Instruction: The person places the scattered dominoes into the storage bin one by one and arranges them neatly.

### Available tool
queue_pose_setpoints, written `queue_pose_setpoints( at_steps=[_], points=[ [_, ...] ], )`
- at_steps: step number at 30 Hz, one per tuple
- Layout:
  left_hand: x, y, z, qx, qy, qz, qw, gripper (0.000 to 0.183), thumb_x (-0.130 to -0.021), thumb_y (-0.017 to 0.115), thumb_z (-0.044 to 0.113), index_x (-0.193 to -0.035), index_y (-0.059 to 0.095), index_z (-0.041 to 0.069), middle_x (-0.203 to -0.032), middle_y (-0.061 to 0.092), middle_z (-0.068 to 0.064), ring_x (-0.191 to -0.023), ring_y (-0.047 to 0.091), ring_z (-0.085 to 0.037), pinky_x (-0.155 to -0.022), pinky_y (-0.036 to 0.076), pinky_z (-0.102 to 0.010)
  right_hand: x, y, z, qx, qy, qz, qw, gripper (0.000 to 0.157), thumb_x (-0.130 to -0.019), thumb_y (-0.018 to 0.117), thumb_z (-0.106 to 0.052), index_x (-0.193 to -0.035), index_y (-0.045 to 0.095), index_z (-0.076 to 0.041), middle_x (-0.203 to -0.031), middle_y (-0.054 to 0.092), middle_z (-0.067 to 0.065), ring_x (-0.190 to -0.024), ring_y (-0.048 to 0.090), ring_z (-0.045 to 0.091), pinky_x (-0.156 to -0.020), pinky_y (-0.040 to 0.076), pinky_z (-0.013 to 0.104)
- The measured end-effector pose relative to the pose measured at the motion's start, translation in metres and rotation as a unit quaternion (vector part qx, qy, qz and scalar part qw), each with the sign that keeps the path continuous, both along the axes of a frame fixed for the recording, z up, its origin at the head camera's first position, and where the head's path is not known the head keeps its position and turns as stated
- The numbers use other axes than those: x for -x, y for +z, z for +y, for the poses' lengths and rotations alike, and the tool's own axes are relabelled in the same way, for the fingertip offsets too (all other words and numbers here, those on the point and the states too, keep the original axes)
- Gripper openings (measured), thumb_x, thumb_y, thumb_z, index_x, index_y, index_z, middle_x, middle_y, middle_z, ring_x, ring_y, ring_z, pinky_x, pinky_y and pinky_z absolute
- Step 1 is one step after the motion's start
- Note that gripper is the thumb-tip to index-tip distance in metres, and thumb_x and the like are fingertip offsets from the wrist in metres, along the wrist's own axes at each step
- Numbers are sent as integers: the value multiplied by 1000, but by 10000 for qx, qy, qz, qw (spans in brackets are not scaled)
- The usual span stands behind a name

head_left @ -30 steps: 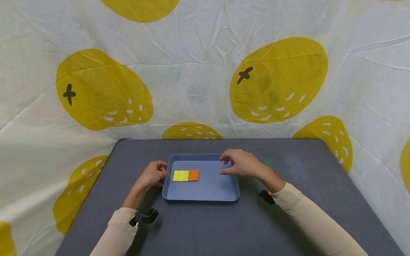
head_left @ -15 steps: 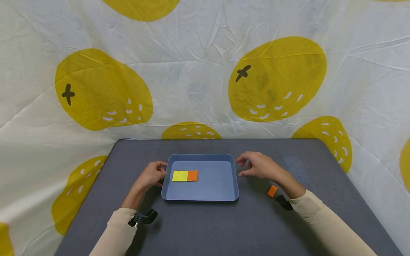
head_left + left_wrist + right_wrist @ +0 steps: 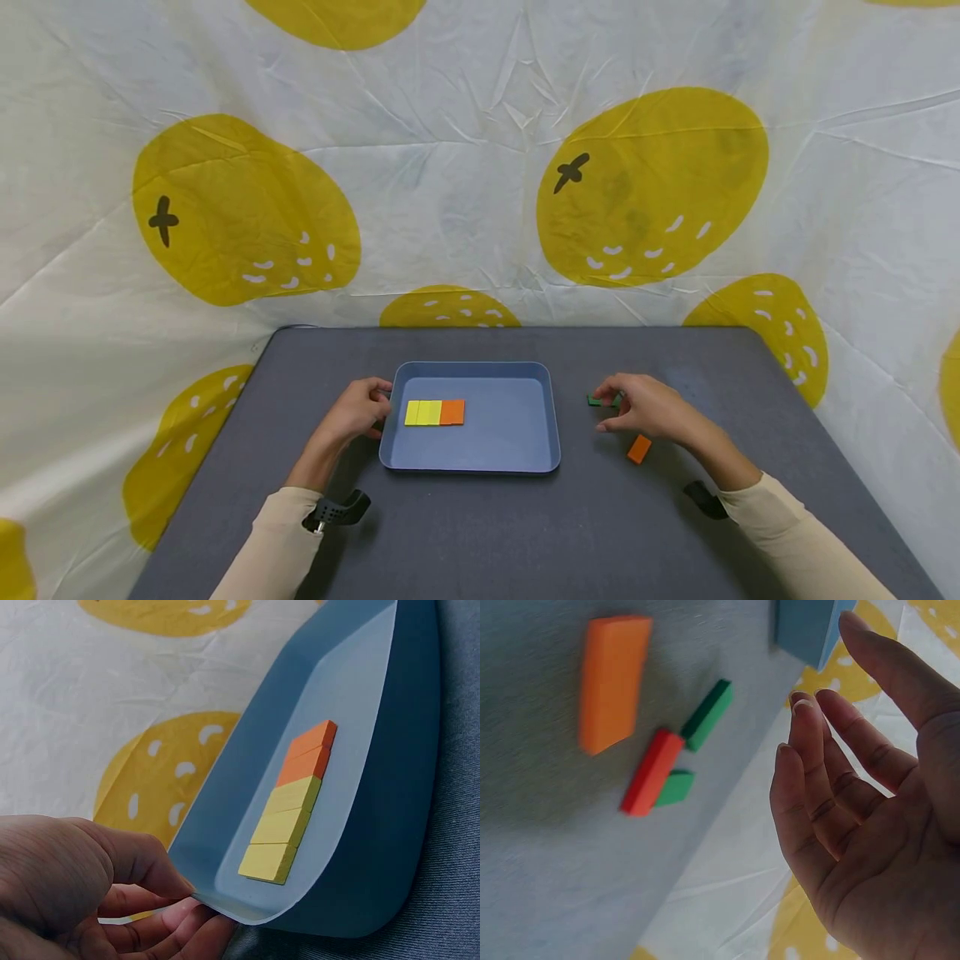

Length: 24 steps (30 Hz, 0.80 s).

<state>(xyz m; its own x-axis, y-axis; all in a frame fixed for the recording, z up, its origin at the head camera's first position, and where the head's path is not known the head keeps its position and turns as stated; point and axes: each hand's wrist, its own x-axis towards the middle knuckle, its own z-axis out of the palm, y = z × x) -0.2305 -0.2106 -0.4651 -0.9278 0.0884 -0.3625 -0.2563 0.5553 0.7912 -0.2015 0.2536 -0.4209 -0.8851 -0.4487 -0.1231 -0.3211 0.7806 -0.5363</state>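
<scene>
My left hand (image 3: 360, 410) pinches the rim at the left end of a blue-grey tray (image 3: 487, 454), thumb over the edge and fingers against the outer side. Inside the tray, yellow blocks (image 3: 279, 825) and orange blocks (image 3: 307, 754) lie side by side in one short row. Right of the tray, my right hand (image 3: 648, 408) is above the table with bent, spread fingers and nothing between them. Close by lie a loose orange block (image 3: 639, 449), a red block (image 3: 651, 772) and two green blocks (image 3: 707, 715). The red block is hidden in the head view.
A dark grey table (image 3: 480, 533) carries everything. White cloth with large yellow fruit prints (image 3: 652, 187) hangs behind and along the sides. A black band (image 3: 337, 508) sits on the left wrist, another (image 3: 705, 500) on the right.
My right hand has moved right, from over the tray to the loose blocks beside it. The orange block there has come into full view. My left hand stays at the tray's rim.
</scene>
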Motion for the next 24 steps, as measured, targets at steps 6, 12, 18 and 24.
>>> queue_pose_setpoints(
  at_steps=[6,12,18,24],
  points=[
    [1,1,0,11,3,12,10000,48,-92,55,-1,-140,52,-5,-97,59,-15,-79,59,-25,-63,59,-41,-8,-3,16,-3,-114,-212,9997,50,-79,88,-30,-116,69,-1,-103,71,7,-77,60,11,-65,50,28],
    [2,2,1,-37,21,-49,10000,49,-91,55,-1,-140,52,-4,-96,59,-14,-81,59,-25,-64,59,-41,-15,-7,28,-83,-216,-337,9992,52,-76,89,-32,-116,70,-3,-107,72,8,-80,63,13,-67,51,31],
    [2,2,1,-1,14,-47,10000,49,-91,54,-1,-140,52,-4,-97,58,-15,-80,58,-25,-63,59,-40,-22,-11,36,-424,-354,-270,9981,54,-74,90,-36,-113,71,-5,-103,70,4,-81,61,13,-67,50,34],
    [1,1,0,12,-12,0,10000,49,-91,53,-1,-140,52,-4,-95,57,-14,-78,58,-25,-63,59,-41,-26,-14,43,-574,-285,-255,9976,51,-73,90,-42,-105,71,-7,-95,68,0,-75,58,8,-65,50,34]
  ],
)
